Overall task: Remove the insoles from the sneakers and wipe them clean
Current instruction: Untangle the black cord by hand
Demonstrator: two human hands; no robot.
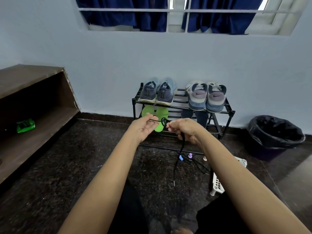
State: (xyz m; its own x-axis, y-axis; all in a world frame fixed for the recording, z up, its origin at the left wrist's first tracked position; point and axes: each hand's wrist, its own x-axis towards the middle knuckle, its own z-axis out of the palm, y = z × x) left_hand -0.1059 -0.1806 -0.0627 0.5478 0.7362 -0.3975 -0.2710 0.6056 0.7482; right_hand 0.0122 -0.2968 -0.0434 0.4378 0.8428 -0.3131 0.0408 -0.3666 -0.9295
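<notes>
Hands are busy with a black shoelace [179,154], not the insoles. The right hand [185,130] pinches it just below a loop, the tail dangling. The left hand [143,129] sits half-open at the other end, and I cannot tell whether its fingers grip. Green insoles [162,113] and dark insoles [201,118] lean on the rack [219,112] below the sneakers [158,93]. A hard tug could cinch that loop into a knot, I'd guess, or the tail could snag the loose laces [194,162] underneath.

Both forearms bare, stretched fwd, wrists near each other. L grip [143,128] palm up, fingers relaxed, black lace [180,149] end across fingertips. R grip [184,130] knuckles up, pinching lace.
</notes>
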